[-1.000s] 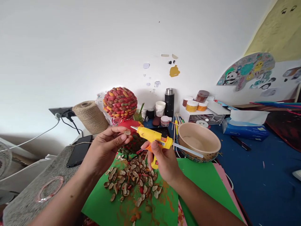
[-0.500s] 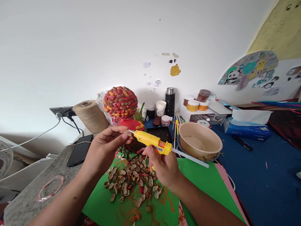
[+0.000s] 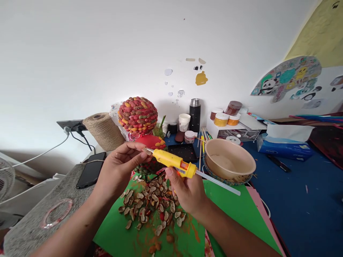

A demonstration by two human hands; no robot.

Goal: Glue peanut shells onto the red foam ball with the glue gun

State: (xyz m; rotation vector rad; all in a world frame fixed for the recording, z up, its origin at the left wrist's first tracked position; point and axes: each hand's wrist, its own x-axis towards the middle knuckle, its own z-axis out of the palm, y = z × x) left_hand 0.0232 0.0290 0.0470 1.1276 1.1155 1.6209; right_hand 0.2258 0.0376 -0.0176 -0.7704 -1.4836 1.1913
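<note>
My left hand pinches a small peanut shell half between thumb and fingertips. My right hand grips a yellow glue gun, whose nozzle touches that shell; a clear glue stick juts from its back. Below both hands a pile of peanut shells lies on a green sheet. Just behind the hands stands a red piece partly covered with dark shells.
A shell-covered red and yellow ball, a twine spool and a black phone are at the left. A tan bowl, black flask, paint jars and blue tissue box stand to the right.
The glue gun's nozzle has moved left and down to meet the shell in my left hand. My right hand has tilted the gun so that its back points lower right.
</note>
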